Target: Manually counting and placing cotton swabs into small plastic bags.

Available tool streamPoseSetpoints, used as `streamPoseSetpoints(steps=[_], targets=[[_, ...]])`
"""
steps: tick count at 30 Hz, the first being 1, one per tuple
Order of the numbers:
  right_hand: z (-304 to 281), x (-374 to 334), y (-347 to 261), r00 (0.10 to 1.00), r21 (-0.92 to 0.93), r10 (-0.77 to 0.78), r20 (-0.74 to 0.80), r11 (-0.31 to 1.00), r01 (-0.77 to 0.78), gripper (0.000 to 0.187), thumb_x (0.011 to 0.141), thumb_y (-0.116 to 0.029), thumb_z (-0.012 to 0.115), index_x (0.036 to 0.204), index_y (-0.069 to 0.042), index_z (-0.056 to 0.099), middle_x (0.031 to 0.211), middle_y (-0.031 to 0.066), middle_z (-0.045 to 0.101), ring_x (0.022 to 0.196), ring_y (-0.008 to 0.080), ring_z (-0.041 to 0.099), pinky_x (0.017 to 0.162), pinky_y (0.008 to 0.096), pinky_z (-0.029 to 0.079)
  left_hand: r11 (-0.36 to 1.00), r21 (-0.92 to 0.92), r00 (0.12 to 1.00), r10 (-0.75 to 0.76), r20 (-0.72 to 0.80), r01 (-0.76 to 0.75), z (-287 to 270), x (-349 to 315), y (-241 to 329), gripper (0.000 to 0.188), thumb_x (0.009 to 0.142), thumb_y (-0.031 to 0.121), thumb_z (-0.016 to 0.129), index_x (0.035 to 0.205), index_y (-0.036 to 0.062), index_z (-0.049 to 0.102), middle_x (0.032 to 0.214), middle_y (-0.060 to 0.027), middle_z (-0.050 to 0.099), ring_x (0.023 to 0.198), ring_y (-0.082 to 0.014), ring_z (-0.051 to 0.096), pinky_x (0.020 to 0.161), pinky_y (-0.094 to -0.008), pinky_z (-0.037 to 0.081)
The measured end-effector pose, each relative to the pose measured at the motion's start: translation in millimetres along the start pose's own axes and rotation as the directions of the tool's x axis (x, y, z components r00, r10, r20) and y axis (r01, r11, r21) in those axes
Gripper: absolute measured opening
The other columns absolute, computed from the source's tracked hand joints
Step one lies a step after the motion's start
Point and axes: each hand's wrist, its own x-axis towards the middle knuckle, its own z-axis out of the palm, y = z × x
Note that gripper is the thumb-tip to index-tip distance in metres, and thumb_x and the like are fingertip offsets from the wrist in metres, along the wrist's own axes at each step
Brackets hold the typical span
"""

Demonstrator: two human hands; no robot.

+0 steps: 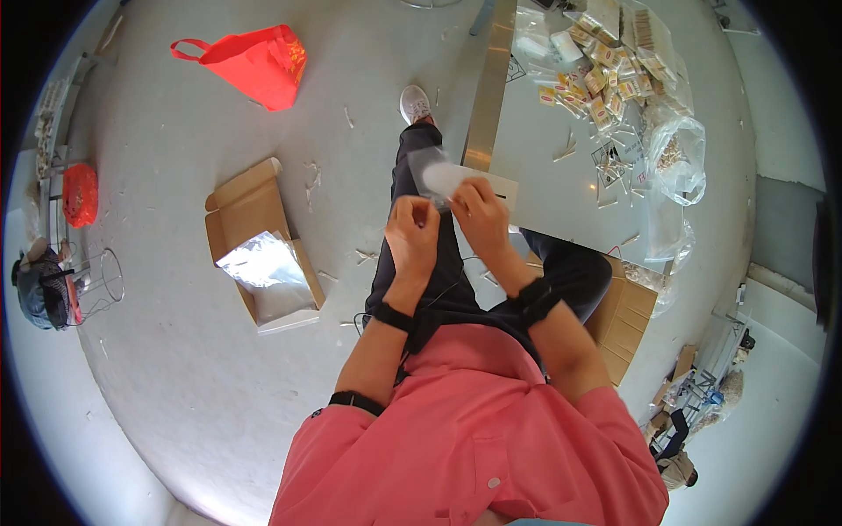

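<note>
Above my lap, a small clear plastic bag [425,165] with a round white pad-like thing [443,178] in it stands out past my fingertips. My right hand [482,217] pinches the bag's near edge. Close beside it, my left hand [412,235] is closed, thumb and fingers curled together by the bag's corner. Whatever its fingertips hold is too small to make out. Both wrists wear black straps.
On the grey table [548,188] to the right lie many small yellow-and-white packets [601,83], loose cotton swabs [618,171] and a clear bag of swabs [675,162]. An open cardboard box [246,206] with silvery film and a red tote bag [259,66] are on the floor at left.
</note>
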Motion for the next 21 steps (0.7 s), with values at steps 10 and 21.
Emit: streamPoseSetpoints(steps=[10,21], targets=[[75,85,67,0.865,0.275,-0.192,0.464,0.959,0.065,0.003,0.081,-0.001,0.054,0.083,0.0,0.056,0.085,0.0148,0.053,0.076,0.0356,0.059,0.064,0.0395,0.047,0.972,0.047,0.961,-0.221,-0.167,0.232,47,44,-79,0.012,0.084,0.009,0.065,0.085,-0.0018,0.059,0.073,-0.0093,0.067,0.062,-0.0163,0.068,0.06,-0.0268,0.052],[95,80,97,0.751,0.323,-0.189,0.633,0.946,-0.034,0.005,0.079,-0.002,0.054,0.079,0.003,0.056,0.084,0.0144,0.053,0.077,0.0328,0.057,0.067,0.0365,0.045,0.902,0.057,0.896,-0.415,-0.159,0.428,69,29,-89,0.011,0.083,0.006,0.066,0.087,-0.002,0.06,0.074,-0.0109,0.067,0.065,-0.0194,0.069,0.063,-0.0301,0.054]])
